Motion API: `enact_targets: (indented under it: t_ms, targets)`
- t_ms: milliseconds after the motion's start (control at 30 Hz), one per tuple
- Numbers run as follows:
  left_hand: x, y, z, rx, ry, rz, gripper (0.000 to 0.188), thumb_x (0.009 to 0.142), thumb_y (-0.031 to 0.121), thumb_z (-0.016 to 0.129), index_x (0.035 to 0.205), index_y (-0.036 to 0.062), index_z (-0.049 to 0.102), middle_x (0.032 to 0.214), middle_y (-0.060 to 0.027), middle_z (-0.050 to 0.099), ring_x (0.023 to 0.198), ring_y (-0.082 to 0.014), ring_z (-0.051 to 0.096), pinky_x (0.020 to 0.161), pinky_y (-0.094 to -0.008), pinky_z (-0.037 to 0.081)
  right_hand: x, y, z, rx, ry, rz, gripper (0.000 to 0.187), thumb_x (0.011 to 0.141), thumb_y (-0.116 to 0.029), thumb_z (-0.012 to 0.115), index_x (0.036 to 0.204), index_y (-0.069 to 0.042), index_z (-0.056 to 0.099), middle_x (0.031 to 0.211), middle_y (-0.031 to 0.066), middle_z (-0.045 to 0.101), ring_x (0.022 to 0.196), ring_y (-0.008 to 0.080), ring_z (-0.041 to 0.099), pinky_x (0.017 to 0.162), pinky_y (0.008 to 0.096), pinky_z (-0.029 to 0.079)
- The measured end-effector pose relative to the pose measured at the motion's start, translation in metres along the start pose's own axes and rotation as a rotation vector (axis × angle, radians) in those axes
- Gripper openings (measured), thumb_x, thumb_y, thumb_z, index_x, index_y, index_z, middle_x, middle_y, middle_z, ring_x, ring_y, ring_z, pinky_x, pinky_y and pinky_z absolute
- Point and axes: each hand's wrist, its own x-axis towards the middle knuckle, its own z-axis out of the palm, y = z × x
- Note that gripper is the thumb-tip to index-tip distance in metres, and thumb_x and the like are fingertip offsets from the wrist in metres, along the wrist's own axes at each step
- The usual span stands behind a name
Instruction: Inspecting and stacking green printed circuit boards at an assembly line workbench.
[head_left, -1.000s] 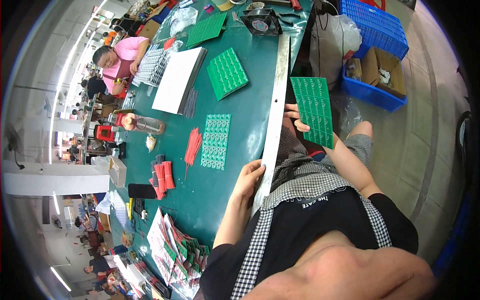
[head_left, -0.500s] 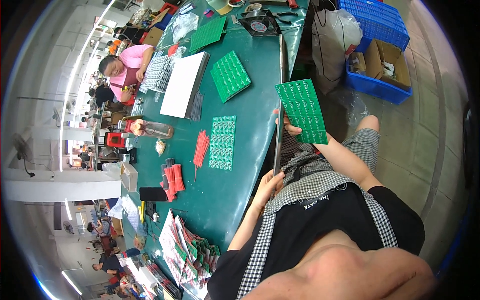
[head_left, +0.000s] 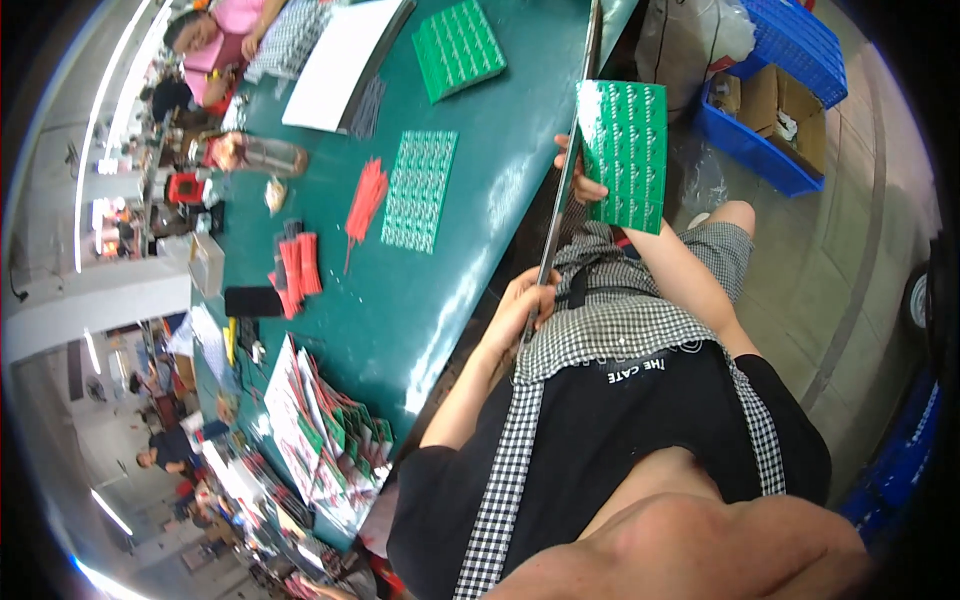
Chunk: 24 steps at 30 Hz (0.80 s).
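Observation:
My left hand (head_left: 528,298) is closed round the near end of a long, thin dark object (head_left: 562,200), perhaps a board or tray seen edge-on. My right hand (head_left: 583,178) grips the left edge of a green circuit board panel (head_left: 630,155). Some of its fingers show on the other side of the dark object, so it may be touching that too. The panel covers part of my right wrist. On the green table left of my hands lie another circuit board panel (head_left: 420,190), its parts facing up, and a bundle of red wires (head_left: 367,200).
A stack of green panels (head_left: 458,50) and a white stack (head_left: 345,60) lie at the far side. Wired boards (head_left: 325,430) pile up at the near left, by a black phone (head_left: 253,301). Right of the table stands a blue crate (head_left: 760,150) with cardboard boxes. A co-worker (head_left: 215,45) sits opposite.
My view has shifted, so the table things appear higher and further left. The dark object now slants with its far end to the right. The held panel has turned and stands straighter.

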Motion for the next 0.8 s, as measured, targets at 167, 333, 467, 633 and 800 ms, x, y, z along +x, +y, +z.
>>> enact_targets:
  t_ms: [167, 333, 467, 633, 800]
  targets:
    - [0.004, -0.008, -0.008, -0.084, -0.074, 0.014, 0.042, 0.096, 0.036, 0.032, 0.101, -0.0025, 0.048, 0.057, 0.0004, 0.041, 0.043, -0.0069, 0.036, 0.042, -0.0202, 0.031, 0.002, -0.002, -0.012, 0.041, -0.105, 0.036, 0.084, 0.084, -0.059, 0.036, 0.135, 0.006, 0.024, 0.128, 0.0299, 0.042, 0.048, 0.0129, 0.049, 0.042, 0.0222, 0.031]
    - [0.003, -0.014, -0.009, -0.082, -0.064, 0.003, 0.041, 0.096, 0.034, 0.031, 0.101, -0.0029, 0.048, 0.058, -0.0001, 0.042, 0.044, -0.0071, 0.037, 0.042, -0.0199, 0.032, -0.004, -0.005, -0.01, 0.037, -0.035, 0.077, 0.081, 0.085, -0.054, 0.038, 0.137, 0.005, 0.02, 0.131, 0.0286, 0.038, 0.048, 0.013, 0.05, 0.042, 0.0221, 0.032]
    - [0.003, -0.013, -0.007, -0.113, -0.063, 0.034, 0.036, 0.095, 0.028, 0.035, 0.102, -0.0039, 0.049, 0.058, -0.0009, 0.043, 0.044, -0.007, 0.038, 0.042, -0.0196, 0.032, -0.01, -0.008, 0.0, 0.03, 0.107, 0.092, 0.078, 0.087, -0.048, 0.039, 0.139, 0.004, 0.014, 0.135, 0.0281, 0.033, 0.047, 0.0121, 0.05, 0.041, 0.0213, 0.034]
    - [0.001, 0.003, -0.008, -0.142, -0.044, -0.041, 0.03, 0.095, 0.028, 0.039, 0.097, 0.0013, 0.052, 0.057, 0.0004, 0.044, 0.04, -0.007, 0.038, 0.038, -0.0182, 0.032, -0.001, -0.019, 0.018, 0.02, 0.146, 0.148, 0.074, 0.09, -0.039, 0.041, 0.139, 0.005, 0.007, 0.141, 0.0298, 0.019, 0.046, 0.0104, 0.045, 0.043, 0.0208, 0.034]
    - [-0.016, 0.028, -0.023, -0.249, -0.046, -0.105, 0.033, 0.096, 0.031, 0.037, 0.095, 0.0008, 0.05, 0.056, 0.001, 0.043, 0.038, -0.0066, 0.038, 0.034, -0.0194, 0.031, 0.013, -0.02, 0.045, -0.058, 0.284, 0.279, 0.071, 0.09, -0.027, 0.046, 0.139, 0.006, 0.005, 0.144, 0.0275, 0.013, 0.044, 0.0106, 0.041, 0.042, 0.0226, 0.034]
